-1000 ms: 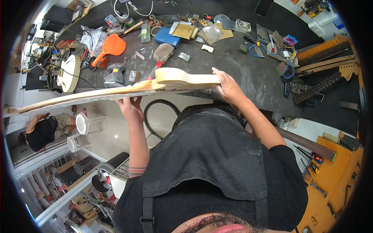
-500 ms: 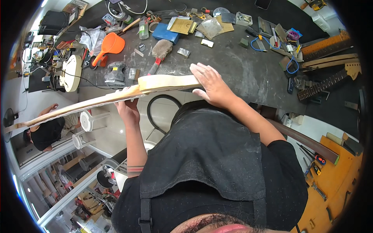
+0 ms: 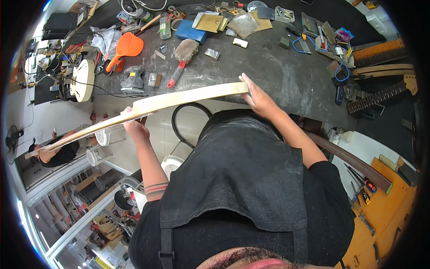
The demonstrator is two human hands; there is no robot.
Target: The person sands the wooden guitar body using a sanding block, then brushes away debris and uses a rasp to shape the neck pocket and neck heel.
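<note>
I hold an unfinished pale wooden guitar [image 3: 188, 93] roughly edge-on above the front edge of the dark workbench [image 3: 291, 85], its long neck stretching down to the left. My left hand [image 3: 137, 128] grips it from beneath where neck and body join, fingers partly hidden behind the wood. My right hand [image 3: 260, 101] holds the right end of the body, fingers fairly straight against it. A duster with a red-and-grey handle [image 3: 183, 58] lies on the bench just beyond the guitar, near a grey power tool [image 3: 132, 80].
Clutter covers the bench: an orange scoop [image 3: 130, 47], blue box [image 3: 190, 31], cream guitar body [image 3: 82, 80], loose necks [image 3: 376, 94]. Another person [image 3: 62, 152] is at lower left beside white stools [image 3: 103, 136]. A black hose loop [image 3: 177, 130] and tool-covered wooden surface [image 3: 385, 210] flank me.
The guitar's neck end has swung lower and rightward, and more of the body's side shows. My left hand has shifted left; my right hand's fingers went over the top, then back to the end.
</note>
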